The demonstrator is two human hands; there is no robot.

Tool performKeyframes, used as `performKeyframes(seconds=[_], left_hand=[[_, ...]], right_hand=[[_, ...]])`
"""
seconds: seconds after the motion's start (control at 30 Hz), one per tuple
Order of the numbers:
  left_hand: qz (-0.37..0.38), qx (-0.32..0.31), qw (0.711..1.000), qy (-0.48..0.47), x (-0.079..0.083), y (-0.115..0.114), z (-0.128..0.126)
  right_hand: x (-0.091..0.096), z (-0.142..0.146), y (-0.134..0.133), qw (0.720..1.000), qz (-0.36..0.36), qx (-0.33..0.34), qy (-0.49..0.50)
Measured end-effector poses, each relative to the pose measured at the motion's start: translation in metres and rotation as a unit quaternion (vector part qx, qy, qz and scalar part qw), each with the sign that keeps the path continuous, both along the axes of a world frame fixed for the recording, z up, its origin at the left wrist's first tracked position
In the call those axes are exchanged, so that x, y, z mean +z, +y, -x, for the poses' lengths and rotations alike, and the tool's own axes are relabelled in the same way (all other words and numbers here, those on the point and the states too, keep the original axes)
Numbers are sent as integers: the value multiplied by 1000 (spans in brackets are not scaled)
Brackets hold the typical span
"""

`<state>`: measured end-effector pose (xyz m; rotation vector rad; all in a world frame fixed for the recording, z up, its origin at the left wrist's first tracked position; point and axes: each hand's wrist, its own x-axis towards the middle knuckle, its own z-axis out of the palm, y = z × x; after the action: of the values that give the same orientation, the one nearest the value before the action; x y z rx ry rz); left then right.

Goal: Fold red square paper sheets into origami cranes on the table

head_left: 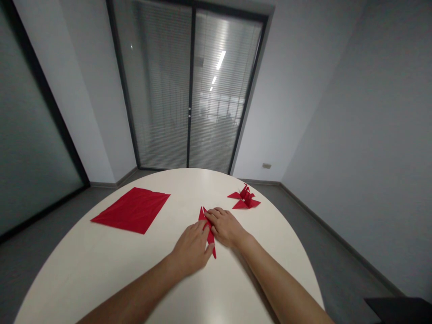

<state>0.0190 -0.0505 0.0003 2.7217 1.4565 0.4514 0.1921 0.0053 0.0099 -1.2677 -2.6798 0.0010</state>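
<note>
A narrow, long-pointed piece of folded red origami paper (210, 236) lies on the white round table (81, 270), its split tips away from me and a single point toward me. My left hand (191, 247) is closed on its left side, with the fingers over the paper's middle and the thumb by the lower point. From the right, my right hand (227, 226) grips the upper part, fingers together and bent against the paper. Both hands cover much of the paper, so its middle folds are hidden.
At the table's left lies a flat, creased red paper sheet (133, 210). Red folded paper cranes (246, 199) stand close together near the right edge. Beyond the table are glass panels with blinds (165, 90), and a dark object (401, 309) shows at lower right.
</note>
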Motion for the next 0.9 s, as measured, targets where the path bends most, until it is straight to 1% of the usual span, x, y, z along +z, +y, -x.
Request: performKeyframes(seconds=[0.1, 0.23, 0.4, 0.57, 0.67, 0.77, 0.83, 0.9], left_hand=[[2, 0, 1000, -2, 1, -1, 0], [3, 1, 1000, 7, 1, -1, 0], [-8, -1, 1000, 10, 1, 0, 0], [-15, -4, 1000, 18, -1, 1, 0], [-30, -1, 999, 13, -4, 2, 0], [-39, -5, 999, 4, -5, 2, 0], [-33, -8, 999, 2, -5, 1, 0], [-24, -12, 1000, 2, -3, 1, 0]], right_hand=[[4, 6, 0, 1000, -5, -16, -19], [10, 11, 4, 999, -12, -20, -48], [14, 22, 11, 996, -25, -34, -81], [16, 34, 22, 992, -19, -63, -107], [10, 31, 30, 994, -3, -66, -83], [2, 19, 36, 999, 2, -44, -30], [0, 10, 35, 1000, 25, -18, 7], [0, 1, 31, 999, 35, -13, 29]])
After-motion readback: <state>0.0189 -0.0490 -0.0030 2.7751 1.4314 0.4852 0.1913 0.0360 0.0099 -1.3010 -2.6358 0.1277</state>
